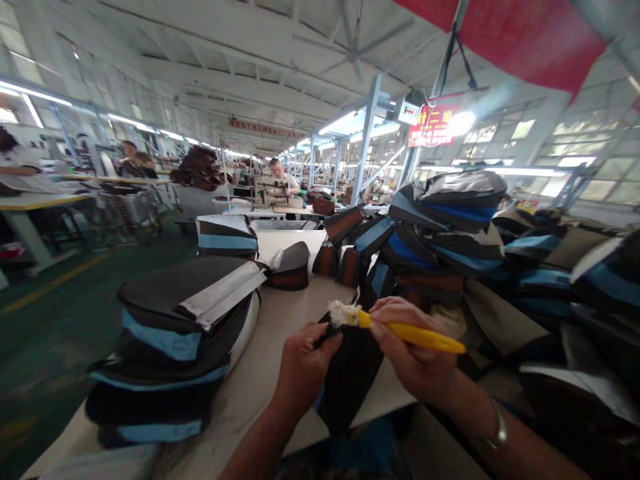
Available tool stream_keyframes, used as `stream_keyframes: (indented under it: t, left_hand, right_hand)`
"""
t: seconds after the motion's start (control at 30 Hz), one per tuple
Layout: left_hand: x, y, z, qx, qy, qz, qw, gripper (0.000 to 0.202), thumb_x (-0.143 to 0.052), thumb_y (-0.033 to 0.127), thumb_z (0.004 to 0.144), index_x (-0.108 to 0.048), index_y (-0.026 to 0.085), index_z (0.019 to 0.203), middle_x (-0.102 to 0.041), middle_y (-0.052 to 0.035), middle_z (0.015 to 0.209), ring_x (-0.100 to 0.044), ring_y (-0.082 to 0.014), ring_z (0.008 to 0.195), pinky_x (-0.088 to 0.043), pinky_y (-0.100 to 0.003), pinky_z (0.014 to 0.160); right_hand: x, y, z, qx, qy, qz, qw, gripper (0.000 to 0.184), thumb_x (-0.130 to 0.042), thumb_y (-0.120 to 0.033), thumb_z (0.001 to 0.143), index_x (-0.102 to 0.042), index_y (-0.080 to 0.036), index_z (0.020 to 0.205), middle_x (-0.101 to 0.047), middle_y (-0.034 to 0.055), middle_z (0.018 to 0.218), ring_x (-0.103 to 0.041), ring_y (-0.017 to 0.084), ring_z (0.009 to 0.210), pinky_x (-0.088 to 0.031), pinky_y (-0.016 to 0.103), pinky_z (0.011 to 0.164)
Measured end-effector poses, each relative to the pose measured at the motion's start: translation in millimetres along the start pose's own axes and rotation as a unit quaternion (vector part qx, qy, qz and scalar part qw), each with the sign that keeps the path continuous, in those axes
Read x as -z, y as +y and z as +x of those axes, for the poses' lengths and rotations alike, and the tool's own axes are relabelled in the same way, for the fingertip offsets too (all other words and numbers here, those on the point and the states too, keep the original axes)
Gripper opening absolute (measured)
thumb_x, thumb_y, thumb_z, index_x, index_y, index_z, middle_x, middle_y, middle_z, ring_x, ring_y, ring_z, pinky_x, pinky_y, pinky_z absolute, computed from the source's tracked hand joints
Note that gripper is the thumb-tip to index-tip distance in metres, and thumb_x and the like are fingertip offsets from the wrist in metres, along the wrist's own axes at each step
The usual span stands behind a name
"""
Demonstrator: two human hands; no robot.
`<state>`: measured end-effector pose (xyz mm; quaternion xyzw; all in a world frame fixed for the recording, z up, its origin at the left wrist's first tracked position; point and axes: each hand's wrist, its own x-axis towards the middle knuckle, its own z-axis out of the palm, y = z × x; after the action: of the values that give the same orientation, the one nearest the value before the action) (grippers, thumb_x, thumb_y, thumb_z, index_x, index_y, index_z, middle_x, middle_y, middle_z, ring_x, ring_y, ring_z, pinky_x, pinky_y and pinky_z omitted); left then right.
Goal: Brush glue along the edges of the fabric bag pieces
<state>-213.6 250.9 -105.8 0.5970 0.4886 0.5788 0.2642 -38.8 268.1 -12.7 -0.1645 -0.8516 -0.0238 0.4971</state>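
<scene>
My right hand (pixel 410 347) is closed around the yellow handle of a brush (pixel 425 337), whose frayed whitish bristle end points left. Those bristles lie at the edge of a black fabric piece (pixel 353 373), close to my left fingers. Pinched between the thumb and fingers of my left hand (pixel 307 357) is the upper edge of that piece, which hangs down toward my lap. Whether the bristles press on the fabric or hover just over it, I cannot tell.
Black bag pieces with light-blue bands (pixel 163 333) are stacked at left on the pale tabletop (pixel 280 320). A larger heap of black, blue and brown pieces (pixel 450 207) fills the right side. Beyond, a person (pixel 277 183) sits at a sewing machine; a green floor (pixel 85 300) runs along the left.
</scene>
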Motion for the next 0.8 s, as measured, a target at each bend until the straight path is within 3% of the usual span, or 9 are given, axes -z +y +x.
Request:
stream_keyframes:
  t: [0.07,0.1,0.2,0.33,0.43,0.53,0.6,0.7,0.8]
  left_hand:
    - [-0.3,0,0,-0.001,0.011,0.0,1.0,0.019,-0.06,0.032,0.085,-0.069,0.019,0.075,-0.059,0.0017,0.071,-0.056,-0.0134,0.069,-0.04,-0.023,0.063]
    - [0.1,0,0,-0.007,0.015,0.004,1.0,0.018,-0.059,0.031,0.085,-0.069,0.019,0.075,-0.059,0.0016,0.071,-0.056,-0.0134,0.069,-0.04,-0.023,0.064]
    - [7.2,7,1,-0.059,-0.009,0.007,0.998,0.017,-0.058,0.028,0.087,-0.07,0.02,0.079,-0.063,0.001,0.077,-0.06,-0.0135,0.074,-0.043,-0.022,0.067]
    - [32.5,6,21,-0.138,-0.042,0.037,0.989,0.016,-0.057,0.027,0.088,-0.072,0.022,0.093,-0.069,-0.0005,0.092,-0.064,-0.0141,0.085,-0.047,-0.022,0.077]
    - [51.0,-23,55,-0.154,-0.005,0.157,0.976,0.02,-0.056,0.031,0.089,-0.071,0.022,0.1,-0.07,-0.0041,0.103,-0.063,-0.0188,0.098,-0.046,-0.028,0.09]
    - [54.6,-70,90,-0.095,0.056,0.224,0.968,0.024,-0.055,0.035,0.089,-0.071,0.018,0.096,-0.069,-0.0115,0.107,-0.058,-0.0277,0.112,-0.038,-0.042,0.105]
    - [47.9,-100,98,-0.043,0.075,0.216,0.972,0.031,-0.05,0.035,0.09,-0.068,0.014,0.103,-0.068,-0.0159,0.109,-0.058,-0.0299,0.113,-0.038,-0.046,0.104]
    - [28.1,-126,76,0.014,0.082,0.184,0.979,0.045,-0.035,0.037,0.097,-0.057,0.01,0.126,-0.067,-0.0177,0.115,-0.062,-0.0256,0.109,-0.047,-0.04,0.095]
    - [0.3,-126,15,0.008,0.069,0.144,0.987,0.057,-0.018,0.045,0.1,-0.049,0.012,0.135,-0.061,-0.0153,0.128,-0.058,-0.0207,0.118,-0.047,-0.036,0.099]
  right_hand:
    - [-5,0,-2,0.06,-0.054,-0.032,0.996,0.015,-0.054,-0.012,0.092,-0.059,-0.022,0.101,-0.067,0.0039,0.088,-0.064,0.02,0.084,-0.055,0.037,0.075]
    - [-5,1,-1,0.071,-0.05,-0.054,0.995,0.015,-0.053,-0.012,0.092,-0.059,-0.022,0.101,-0.067,0.0039,0.087,-0.064,0.02,0.083,-0.055,0.037,0.076]
    - [4,2,1,-0.016,0.064,-0.079,0.995,0.012,-0.056,-0.014,0.092,-0.061,-0.022,0.1,-0.066,0.0038,0.088,-0.063,0.019,0.082,-0.053,0.036,0.078]
    - [35,-8,-3,-0.139,0.206,-0.019,0.968,0.003,-0.064,-0.024,0.091,-0.065,-0.021,0.091,-0.063,0.0025,0.081,-0.06,0.016,0.067,-0.051,0.03,0.063]
    - [55,-16,-13,-0.19,0.271,0.03,0.943,0.011,-0.072,-0.028,0.086,-0.066,-0.019,0.088,-0.063,0.003,0.081,-0.058,0.013,0.061,-0.047,0.025,0.052]
    - [65,-18,-27,-0.259,0.31,0.037,0.914,0.019,-0.076,-0.033,0.081,-0.067,-0.016,0.085,-0.063,0.0031,0.076,-0.056,0.011,0.057,-0.042,0.019,0.046]
    - [69,-14,-38,-0.3,0.32,0.065,0.896,0.022,-0.078,-0.034,0.078,-0.068,-0.016,0.085,-0.061,0.0022,0.07,-0.054,0.01,0.055,-0.041,0.016,0.044]
    - [73,-6,-54,-0.354,0.329,0.133,0.865,0.024,-0.08,-0.034,0.076,-0.067,-0.016,0.086,-0.058,0.0002,0.066,-0.052,0.009,0.055,-0.043,0.015,0.045]
    - [76,3,-68,-0.388,0.33,0.148,0.848,0.024,-0.081,-0.032,0.073,-0.067,-0.017,0.085,-0.057,-0.0008,0.064,-0.051,0.009,0.055,-0.043,0.013,0.046]
